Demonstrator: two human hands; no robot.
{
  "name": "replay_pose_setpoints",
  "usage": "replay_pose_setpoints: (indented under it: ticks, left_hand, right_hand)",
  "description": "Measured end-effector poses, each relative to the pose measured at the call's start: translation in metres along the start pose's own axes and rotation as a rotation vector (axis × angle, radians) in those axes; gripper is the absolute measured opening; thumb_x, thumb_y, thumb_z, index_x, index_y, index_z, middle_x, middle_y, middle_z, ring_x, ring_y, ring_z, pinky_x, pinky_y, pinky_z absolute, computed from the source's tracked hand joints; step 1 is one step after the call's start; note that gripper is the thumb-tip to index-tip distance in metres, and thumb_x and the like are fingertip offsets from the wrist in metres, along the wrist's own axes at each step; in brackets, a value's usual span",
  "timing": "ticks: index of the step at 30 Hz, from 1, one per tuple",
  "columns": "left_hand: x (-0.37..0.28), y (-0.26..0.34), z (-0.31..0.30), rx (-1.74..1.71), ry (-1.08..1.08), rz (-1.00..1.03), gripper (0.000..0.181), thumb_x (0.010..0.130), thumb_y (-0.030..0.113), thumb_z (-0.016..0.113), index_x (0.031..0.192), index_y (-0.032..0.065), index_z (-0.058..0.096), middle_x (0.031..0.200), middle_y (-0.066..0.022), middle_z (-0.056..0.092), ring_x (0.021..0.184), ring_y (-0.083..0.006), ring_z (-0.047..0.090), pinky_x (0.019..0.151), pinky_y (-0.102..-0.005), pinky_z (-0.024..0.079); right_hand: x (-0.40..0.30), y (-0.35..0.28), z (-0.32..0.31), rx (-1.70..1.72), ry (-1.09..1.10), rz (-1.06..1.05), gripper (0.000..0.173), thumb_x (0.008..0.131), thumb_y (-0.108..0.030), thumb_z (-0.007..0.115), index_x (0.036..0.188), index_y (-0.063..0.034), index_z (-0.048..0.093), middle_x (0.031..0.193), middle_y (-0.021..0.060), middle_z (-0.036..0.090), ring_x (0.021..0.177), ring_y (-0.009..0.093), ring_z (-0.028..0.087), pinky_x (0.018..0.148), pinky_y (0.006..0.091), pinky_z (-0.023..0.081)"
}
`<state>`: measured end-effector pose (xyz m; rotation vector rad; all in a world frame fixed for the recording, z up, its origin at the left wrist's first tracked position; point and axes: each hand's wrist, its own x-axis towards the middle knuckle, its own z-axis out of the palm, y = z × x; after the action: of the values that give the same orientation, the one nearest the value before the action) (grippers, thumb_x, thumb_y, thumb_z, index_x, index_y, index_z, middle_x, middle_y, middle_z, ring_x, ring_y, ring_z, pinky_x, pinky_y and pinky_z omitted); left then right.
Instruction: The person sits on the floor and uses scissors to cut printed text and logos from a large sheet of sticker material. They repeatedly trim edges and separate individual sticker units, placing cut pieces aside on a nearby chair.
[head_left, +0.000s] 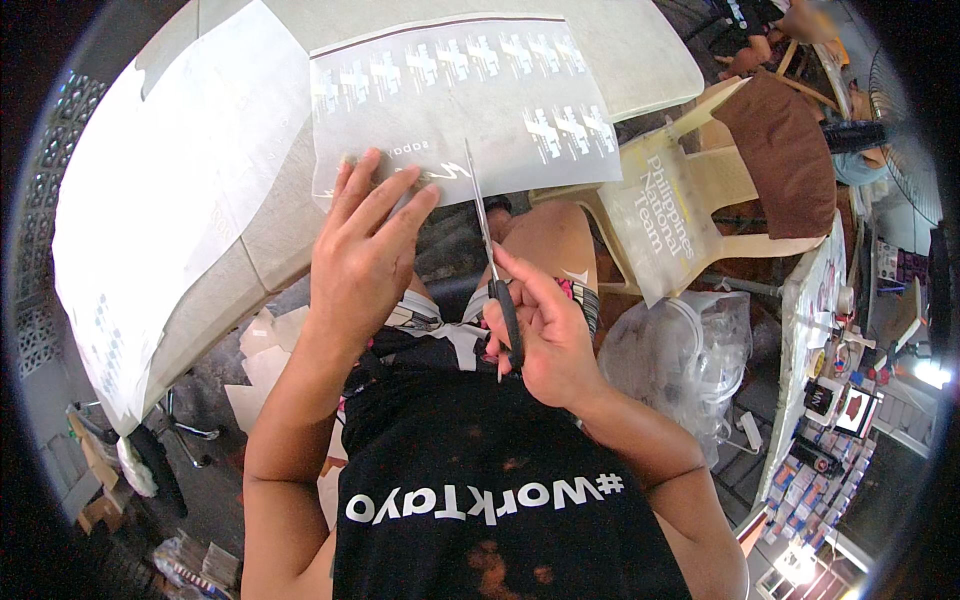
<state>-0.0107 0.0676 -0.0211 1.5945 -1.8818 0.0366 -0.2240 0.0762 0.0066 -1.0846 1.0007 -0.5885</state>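
Observation:
A translucent printed film sheet (450, 112) with rows of pale graphics lies on a light folding table (262, 255), its near edge jutting past the tabletop. My left hand (367, 240) rests flat on the sheet's near left part, fingers spread, holding nothing. In my right hand (540, 330) is a pair of scissors (484, 225) with black handles. The blades point away from me and reach over the near edge of the sheet, close to a script-like print. Whether they have cut into the film cannot be told.
More large translucent film (180, 150) covers the table's left side. A cream plastic chair (697, 172) stands at the right with printed film and a brown cloth on it. Below it lies a clear plastic bag (675, 360). A cluttered table (810, 337) is far right; another person sits upper right.

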Motion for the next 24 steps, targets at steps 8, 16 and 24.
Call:
replay_pose_setpoints:
  ticks: [8, 16, 24]
  left_hand:
    - [0.0, 0.001, -0.001, -0.008, 0.003, -0.002, 0.037, 0.076, -0.003, 0.064, 0.109, 0.0093, 0.072, 0.119, -0.0113, 0.067, 0.124, -0.0389, 0.056, 0.11, -0.0517, 0.039]
    - [-0.002, 0.004, -0.002, -0.064, 0.013, -0.013, 0.039, 0.075, -0.003, 0.068, 0.112, 0.011, 0.072, 0.119, -0.0112, 0.067, 0.123, -0.0392, 0.056, 0.109, -0.0522, 0.041]
    - [-0.005, 0.004, -0.002, -0.076, 0.012, -0.023, 0.037, 0.076, -0.002, 0.069, 0.111, 0.0101, 0.071, 0.118, -0.0112, 0.067, 0.123, -0.0388, 0.057, 0.109, -0.0526, 0.04]
  right_hand:
    - [-0.002, -0.01, 0.0, -0.085, 0.032, 0.088, 0.055, 0.094, -0.007, 0.067, 0.144, -0.0056, 0.044, 0.071, -0.0014, 0.054, 0.058, 0.004, 0.051, 0.052, 0.0205, 0.04]
    - [0.02, -0.015, 0.007, 0.031, 0.054, 0.056, 0.052, 0.095, -0.01, 0.067, 0.142, -0.0048, 0.045, 0.072, -0.0008, 0.054, 0.058, 0.004, 0.052, 0.05, 0.0212, 0.042]
    - [0.018, -0.022, 0.006, 0.021, 0.062, 0.118, 0.05, 0.095, -0.013, 0.067, 0.14, -0.0041, 0.047, 0.074, -0.0006, 0.054, 0.057, 0.005, 0.052, 0.049, 0.022, 0.043]
